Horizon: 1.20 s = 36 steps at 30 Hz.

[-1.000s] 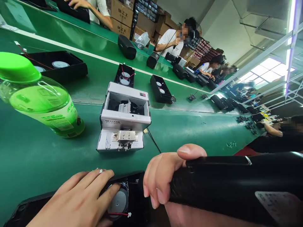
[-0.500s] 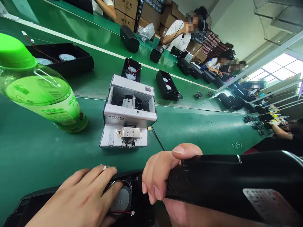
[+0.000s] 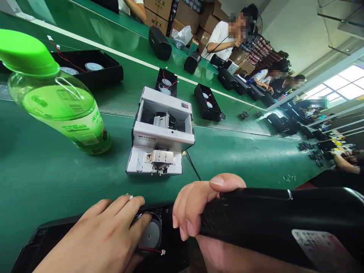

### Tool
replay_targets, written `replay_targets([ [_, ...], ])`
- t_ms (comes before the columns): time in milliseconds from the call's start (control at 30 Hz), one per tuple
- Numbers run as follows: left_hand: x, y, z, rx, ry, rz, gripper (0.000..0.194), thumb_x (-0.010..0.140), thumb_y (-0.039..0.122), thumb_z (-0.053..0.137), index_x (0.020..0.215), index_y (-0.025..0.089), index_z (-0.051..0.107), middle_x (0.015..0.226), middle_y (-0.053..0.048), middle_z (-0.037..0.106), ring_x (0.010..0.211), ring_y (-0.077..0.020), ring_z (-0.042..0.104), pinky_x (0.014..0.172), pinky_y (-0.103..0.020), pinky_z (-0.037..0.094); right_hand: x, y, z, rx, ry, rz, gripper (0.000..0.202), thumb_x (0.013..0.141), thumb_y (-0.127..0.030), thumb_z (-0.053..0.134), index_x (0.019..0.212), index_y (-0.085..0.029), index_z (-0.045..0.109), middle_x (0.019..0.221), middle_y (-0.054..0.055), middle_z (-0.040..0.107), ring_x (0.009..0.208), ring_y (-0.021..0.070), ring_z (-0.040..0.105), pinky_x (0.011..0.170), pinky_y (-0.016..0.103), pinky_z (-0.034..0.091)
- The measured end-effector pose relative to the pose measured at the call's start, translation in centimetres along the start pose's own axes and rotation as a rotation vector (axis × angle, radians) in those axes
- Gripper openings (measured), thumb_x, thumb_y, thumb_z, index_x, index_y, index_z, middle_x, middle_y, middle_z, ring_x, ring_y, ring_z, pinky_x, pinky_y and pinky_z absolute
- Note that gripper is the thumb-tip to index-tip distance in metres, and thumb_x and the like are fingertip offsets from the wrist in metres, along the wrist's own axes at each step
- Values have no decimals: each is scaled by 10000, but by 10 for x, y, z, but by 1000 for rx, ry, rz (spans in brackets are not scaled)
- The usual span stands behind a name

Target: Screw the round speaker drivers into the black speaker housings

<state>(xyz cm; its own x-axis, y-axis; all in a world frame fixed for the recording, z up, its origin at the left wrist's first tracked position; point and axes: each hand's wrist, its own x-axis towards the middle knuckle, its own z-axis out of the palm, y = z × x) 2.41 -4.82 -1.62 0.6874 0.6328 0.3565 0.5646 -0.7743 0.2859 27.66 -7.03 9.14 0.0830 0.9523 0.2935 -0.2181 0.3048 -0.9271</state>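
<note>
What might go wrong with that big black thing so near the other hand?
The black tool in the right grip might slip and hurt the left grip, close by at the round speaker. The red wire at that speaker's edge could perhaps get snagged, since its white plug looks unconnected.

An open black case (image 3: 48, 234) lies beneath the left hand (image 3: 99, 231), which partly covers its round grey speaker (image 3: 150, 235); a red wire (image 3: 152, 250) there ends in a white connector (image 3: 163, 252). Held nearly level in the right hand (image 3: 196, 208), a thick black tool (image 3: 256, 220) bears a pale label (image 3: 315, 244).
</note>
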Motion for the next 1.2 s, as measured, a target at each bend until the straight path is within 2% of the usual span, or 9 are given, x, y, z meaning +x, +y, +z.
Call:
replay_targets([
  [167, 1, 1, 2, -34, -25, -44, 333, 900, 248, 758, 1170, 381, 899, 1333, -50, 906, 1169, -361, 777, 988, -557, 476, -7, 7, 2, -16, -14, -8, 271, 1310, -612, 726, 1452, -492, 923, 756, -37, 831, 601, 228, 748, 657, 386, 692],
  [233, 7, 2, -5, -21, -88, -38, 346, 897, 240, 782, 1182, 384, 914, 1336, -65, 906, 1140, -373, 795, 933, -555, 490, -8, 11, 4, -29, -32, -53, 299, 1300, -651, 734, 1440, -467, 924, 754, -35, 826, 605, 219, 726, 670, 381, 674],
  [400, 37, 9, -36, -57, -494, -87, 404, 1015, 211, 779, 1344, 377, 945, 1384, -118, 897, 1222, -407, 854, 965, -584, 602, -7, 17, 10, -18, -19, -119, 408, 1291, -694, 726, 1453, -396, 951, 782, 2, 863, 615, 229, 742, 667, 388, 682],
  [467, 47, 11, -46, -83, -586, -130, 437, 1039, 179, 778, 1385, 385, 947, 1409, -120, 894, 1287, -413, 860, 1020, -597, 633, -6, 19, 12, -17, -3, -129, 407, 1276, -697, 756, 1412, -382, 975, 764, 11, 866, 608, 228, 747, 661, 387, 687],
  [733, 61, 15, -62, -117, -627, -189, 396, 1057, 184, 874, 1395, 368, 964, 1402, -101, 893, 1333, -425, 879, 1124, -663, 682, -11, 36, 20, -39, 104, -317, 654, 1152, -909, 804, 1431, -336, 951, 791, 8, 860, 577, 224, 760, 566, 348, 672],
  [900, 67, 16, -66, -70, -652, -193, 561, 1009, 96, 833, 1487, 366, 947, 1539, -137, 881, 1434, -445, 866, 1198, -702, 693, -11, 50, 27, -60, 181, -363, 701, 1130, -955, 791, 1396, -326, 949, 751, -4, 853, 535, 204, 740, 574, 326, 656],
  [967, 68, 17, -67, -73, -658, -200, 605, 980, 69, 837, 1491, 372, 948, 1561, -139, 880, 1451, -446, 866, 1219, -699, 695, -6, 44, 27, -42, 199, -309, 713, 1071, -971, 851, 1382, -338, 952, 756, -18, 859, 523, 185, 739, 573, 300, 655],
  [1067, 68, 17, -66, -105, -663, -223, 600, 965, 72, 851, 1471, 377, 956, 1531, -126, 886, 1434, -445, 875, 1233, -709, 695, 7, 14, 26, 16, 194, -227, 730, 1015, -988, 894, 1407, -377, 968, 745, -47, 849, 491, 174, 717, 542, 300, 678],
  [1200, 62, 15, -59, -127, -645, -224, 626, 953, 93, 853, 1507, 370, 945, 1610, -134, 865, 1485, -467, 857, 1273, -740, 677, 37, -34, 28, 56, 192, -345, 647, 1067, -948, 888, 1380, -392, 995, 718, -38, 837, 508, 198, 716, 558, 346, 711],
])
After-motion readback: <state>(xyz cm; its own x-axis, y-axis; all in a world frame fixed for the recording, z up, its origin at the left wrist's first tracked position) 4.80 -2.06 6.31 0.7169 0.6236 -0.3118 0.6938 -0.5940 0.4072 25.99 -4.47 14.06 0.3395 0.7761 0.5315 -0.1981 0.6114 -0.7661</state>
